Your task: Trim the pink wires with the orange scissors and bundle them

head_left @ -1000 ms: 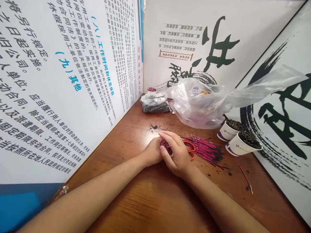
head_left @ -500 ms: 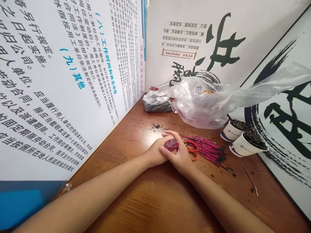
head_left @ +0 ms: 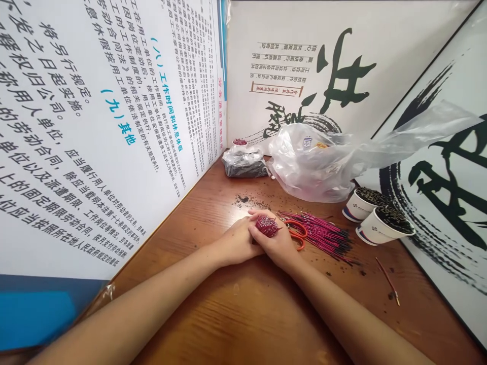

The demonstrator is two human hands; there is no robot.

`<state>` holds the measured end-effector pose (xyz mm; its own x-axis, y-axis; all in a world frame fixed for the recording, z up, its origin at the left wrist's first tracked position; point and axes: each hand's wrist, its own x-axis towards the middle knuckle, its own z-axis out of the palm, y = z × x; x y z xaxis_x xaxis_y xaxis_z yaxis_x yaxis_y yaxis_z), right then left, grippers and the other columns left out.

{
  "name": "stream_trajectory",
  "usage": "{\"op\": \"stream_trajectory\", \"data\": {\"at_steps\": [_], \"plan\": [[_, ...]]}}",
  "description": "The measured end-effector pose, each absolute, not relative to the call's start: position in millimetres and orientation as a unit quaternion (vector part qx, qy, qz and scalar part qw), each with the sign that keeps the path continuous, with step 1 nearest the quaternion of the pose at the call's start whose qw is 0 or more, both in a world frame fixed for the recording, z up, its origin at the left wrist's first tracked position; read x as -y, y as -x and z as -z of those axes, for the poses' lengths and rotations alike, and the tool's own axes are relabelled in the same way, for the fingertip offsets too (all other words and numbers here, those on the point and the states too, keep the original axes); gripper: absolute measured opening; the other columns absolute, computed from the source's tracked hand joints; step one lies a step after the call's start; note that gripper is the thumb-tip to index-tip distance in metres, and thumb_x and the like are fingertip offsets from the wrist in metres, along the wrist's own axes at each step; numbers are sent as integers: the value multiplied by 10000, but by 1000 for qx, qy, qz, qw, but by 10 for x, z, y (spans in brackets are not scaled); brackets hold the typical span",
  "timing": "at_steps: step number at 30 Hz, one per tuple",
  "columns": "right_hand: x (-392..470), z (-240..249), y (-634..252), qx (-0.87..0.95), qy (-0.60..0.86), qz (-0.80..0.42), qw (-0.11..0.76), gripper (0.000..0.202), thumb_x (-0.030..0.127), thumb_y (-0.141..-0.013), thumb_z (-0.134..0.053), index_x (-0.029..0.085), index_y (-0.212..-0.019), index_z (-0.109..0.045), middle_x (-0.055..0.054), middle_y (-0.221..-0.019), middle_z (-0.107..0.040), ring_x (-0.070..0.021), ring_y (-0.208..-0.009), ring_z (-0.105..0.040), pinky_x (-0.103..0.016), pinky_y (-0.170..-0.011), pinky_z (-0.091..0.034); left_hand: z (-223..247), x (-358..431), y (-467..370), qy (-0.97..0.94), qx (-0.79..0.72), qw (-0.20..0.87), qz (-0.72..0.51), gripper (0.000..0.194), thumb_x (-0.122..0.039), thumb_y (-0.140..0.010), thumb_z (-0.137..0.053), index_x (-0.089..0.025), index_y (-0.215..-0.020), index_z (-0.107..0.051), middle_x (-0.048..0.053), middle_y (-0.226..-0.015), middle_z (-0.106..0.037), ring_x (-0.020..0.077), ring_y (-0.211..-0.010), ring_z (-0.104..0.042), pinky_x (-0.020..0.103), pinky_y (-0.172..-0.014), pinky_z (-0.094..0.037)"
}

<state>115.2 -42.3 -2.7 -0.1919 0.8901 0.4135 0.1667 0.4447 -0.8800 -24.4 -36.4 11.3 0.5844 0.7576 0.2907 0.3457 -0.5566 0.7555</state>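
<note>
A bundle of thin dark red wires (head_left: 267, 226) stands in my hands, its many pale, shiny ends facing up at me. My right hand (head_left: 279, 243) is closed round it, thumb across the near side. My left hand (head_left: 241, 237) is wrapped against the bundle's left side, its fingers partly hidden behind the right hand. Just to the right, the orange handles of scissors (head_left: 302, 230) show on the table, their blades out of sight. Beside them lies a loose heap of pink wires (head_left: 323, 230) with black ends.
Two paper cups (head_left: 382, 230) full of small dark pieces stand at the right. Farther back are a clear plastic bag (head_left: 312, 167), a bagged dark block (head_left: 245, 165) and a small cup of red bits (head_left: 239, 142). One wire (head_left: 388, 281) and dark crumbs (head_left: 245, 199) lie on the table.
The bundle has tilted more upright in my hands, and its ends spread rounder. Both hands have shifted slightly left; the camera view has moved a little too.
</note>
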Motion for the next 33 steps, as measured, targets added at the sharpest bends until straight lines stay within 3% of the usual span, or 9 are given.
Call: {"op": "stream_trajectory", "data": {"at_steps": [4, 8, 11, 14, 17, 25, 28, 33], "plan": [[446, 33, -1130, 670, 387, -366, 518, 66, 222, -815, -643, 221, -881, -638, -63, -1095, -698, -228, -1103, -623, -412, -1018, -436, -93, 408, 285, -836, -370, 286, -287, 543, -307, -773, -678, -179, -1275, -512, 132, -1294, -585, 299, -1189, -543, 463, -1041, -435], [468, 22, -1122, 626, 383, -386, 559, 64, 211, -825, -633, 218, -775, -594, -52, -998, -710, -218, -1062, -637, -408, -1009, -441, -78, 429, 313, -860, -358, 256, -258, 612, -383, -792, -674, -169, -1327, -468, 151, -1330, -557, 309, -1229, -517, 481, -1073, -406], [486, -16, -1131, 588, 395, -387, 590, 103, 219, -819, -640, 212, -735, -582, -46, -925, -708, -202, -935, -658, -386, -934, -482, -80, 415, 323, -866, -357, 237, -257, 426, -365, -858, -585, -171, -1232, -527, 139, -1267, -588, 292, -1172, -543, 464, -1029, -434], [490, -37, -1143, 557, 412, -376, 615, 80, 230, -812, -649, 204, -754, -599, -29, -837, -696, -187, -835, -659, -356, -850, -508, -81, 383, 321, -868, -360, 211, -268, 246, -205, -891, -449, -158, -1099, -570, 116, -1153, -634, 255, -1069, -567, 417, -965, -454], [473, -18, -1153, 511, 419, -384, 644, 96, 239, -801, -658, 205, -750, -584, 7, -736, -662, -170, -735, -646, -328, -772, -515, -84, 361, 309, -867, -390, 171, -261, 209, -161, -844, -458, -152, -1020, -569, 96, -1021, -651, 245, -954, -565, 399, -894, -456], [396, -67, -1161, 395, 422, -465, 671, 152, 254, -727, -666, 209, -677, -529, 42, -590, -572, -150, -556, -582, -304, -616, -504, -139, 402, 293, -892, -369, 138, -220, 183, -317, -883, -460, -181, -989, -520, 78, -965, -614, 236, -856, -521, 372, -789, -403], [402, -97, -1187, 430, 445, -429, 658, 169, 279, -754, -652, 212, -680, -516, 38, -589, -559, -143, -537, -556, -292, -576, -488, -139, 412, 295, -872, -377, 134, -281, 64, -256, -847, -453, -196, -843, -476, 51, -843, -571, 216, -787, -484, 357, -751, -370], [513, -110, -1206, 594, 459, -268, 604, 122, 255, -787, -649, 221, -776, -532, 23, -690, -563, -140, -608, -537, -273, -603, -464, -99, 367, 310, -777, -387, 230, -440, 185, -230, -893, -362, -204, -713, -398, 7, -719, -456, 175, -726, -430, 317, -716, -349]]}}
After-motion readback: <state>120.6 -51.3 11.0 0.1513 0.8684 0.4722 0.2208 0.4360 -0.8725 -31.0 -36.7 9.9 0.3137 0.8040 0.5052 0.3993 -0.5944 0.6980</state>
